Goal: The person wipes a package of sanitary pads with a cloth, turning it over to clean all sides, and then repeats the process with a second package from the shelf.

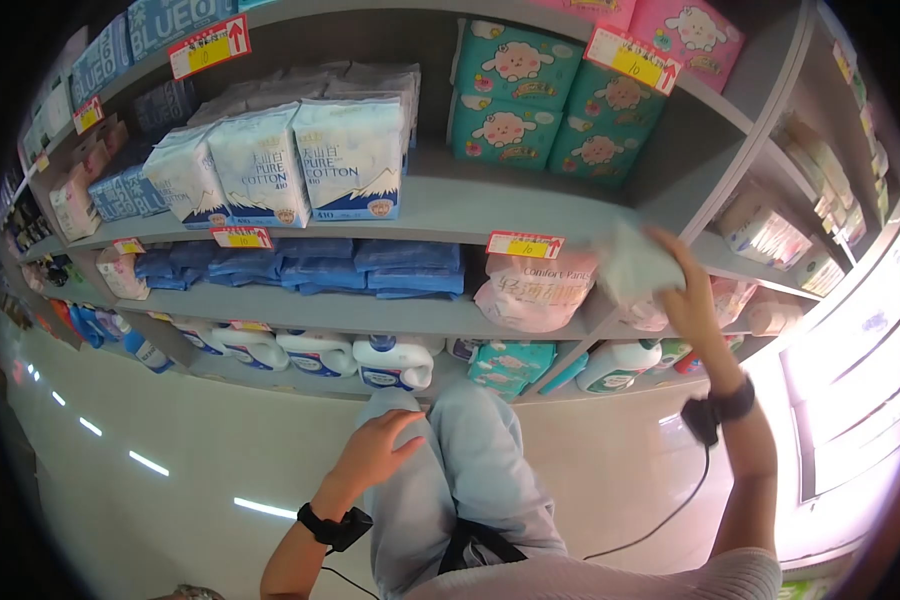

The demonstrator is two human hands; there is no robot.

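Upper shelf, left: white cotton packs (300, 160) stand upright in a row. One shelf down, flat blue packs (310, 265) are stacked in piles. On the bottom shelf, white jugs (315, 350) stand side by side. Below and in front of the jugs, my left hand (375, 450) rests on my knee (420, 405), fingers loosely apart and holding nothing; a black wrist strap (335, 525) sits just behind it. Further right, a pink pack (535, 290) lies on the middle shelf, directly under a yellow price tag (525, 244) fixed to the shelf edge. Just beside the pink pack, at the shelf front, is the pale pack (635, 265). My right hand (685, 295) is raised to that shelf and closed around the pale pack from its right side, fingers wrapped over its upper edge. The pack is blurred, so its printing cannot be read.
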